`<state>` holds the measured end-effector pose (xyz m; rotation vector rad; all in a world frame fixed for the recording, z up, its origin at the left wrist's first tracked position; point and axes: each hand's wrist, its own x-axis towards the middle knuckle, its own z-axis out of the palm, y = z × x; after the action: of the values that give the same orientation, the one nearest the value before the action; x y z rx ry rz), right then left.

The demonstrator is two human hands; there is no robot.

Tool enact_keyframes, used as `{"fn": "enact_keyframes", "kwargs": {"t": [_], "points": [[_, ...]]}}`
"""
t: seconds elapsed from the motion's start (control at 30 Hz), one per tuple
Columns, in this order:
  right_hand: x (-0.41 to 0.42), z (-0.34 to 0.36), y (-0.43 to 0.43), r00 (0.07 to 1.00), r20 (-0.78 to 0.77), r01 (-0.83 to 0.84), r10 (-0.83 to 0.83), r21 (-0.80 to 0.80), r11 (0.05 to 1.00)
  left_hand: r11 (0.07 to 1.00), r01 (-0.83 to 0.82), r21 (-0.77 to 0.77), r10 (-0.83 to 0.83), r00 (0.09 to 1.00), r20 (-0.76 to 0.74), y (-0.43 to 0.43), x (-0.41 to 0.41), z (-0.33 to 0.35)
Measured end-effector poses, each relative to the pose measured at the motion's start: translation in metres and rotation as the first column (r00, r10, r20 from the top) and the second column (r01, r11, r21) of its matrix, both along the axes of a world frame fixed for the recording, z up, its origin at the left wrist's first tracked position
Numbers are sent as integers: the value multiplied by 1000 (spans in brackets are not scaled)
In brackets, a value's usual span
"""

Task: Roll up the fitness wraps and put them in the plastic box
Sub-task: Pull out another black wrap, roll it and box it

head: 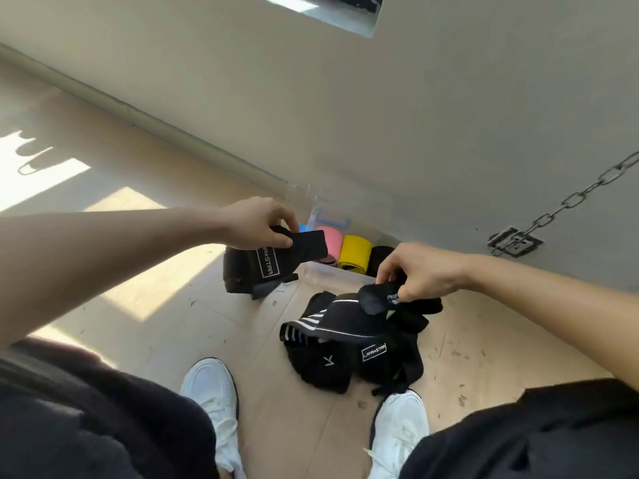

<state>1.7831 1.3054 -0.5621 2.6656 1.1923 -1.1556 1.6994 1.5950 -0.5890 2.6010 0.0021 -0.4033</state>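
My left hand [257, 223] pinches the end of a black fitness wrap [276, 262] with a white boxed logo; the wrap hangs down to the floor left of the clear plastic box [332, 276]. My right hand [420, 273] grips the dark end of another black wrap [375, 299], lifted above a heap of black wraps with white stripes [349, 344] on the floor. Inside the box lie a pink roll [332, 236], a yellow roll [354, 254] and a black roll [380, 257].
The box stands against the grey wall [415, 115]. A metal chain [570, 198] runs to a floor plate [513, 242] at the right. My two white shoes [214, 395] [401, 426] stand on the pale wooden floor just below the heap.
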Motion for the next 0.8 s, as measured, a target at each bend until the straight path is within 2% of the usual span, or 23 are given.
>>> {"fn": "enact_keyframes", "kwargs": {"t": [0.17,0.4,0.7,0.8], "points": [[-13,3,-12,996,-42,87,-84,73,994,993,56,-105,-60,997,-39,-35,-7,-4],[-11,7,-19,998,-29,-50,61,290,956,930,240,-277,-276,956,-97,-73,-8,-17],[-12,11,-28,995,-49,-59,88,426,903,904,296,-310,-336,938,-85,-110,-3,-29],[-11,11,-29,994,-67,-48,87,452,891,882,276,-383,-321,945,-59,-113,2,-30]]}}
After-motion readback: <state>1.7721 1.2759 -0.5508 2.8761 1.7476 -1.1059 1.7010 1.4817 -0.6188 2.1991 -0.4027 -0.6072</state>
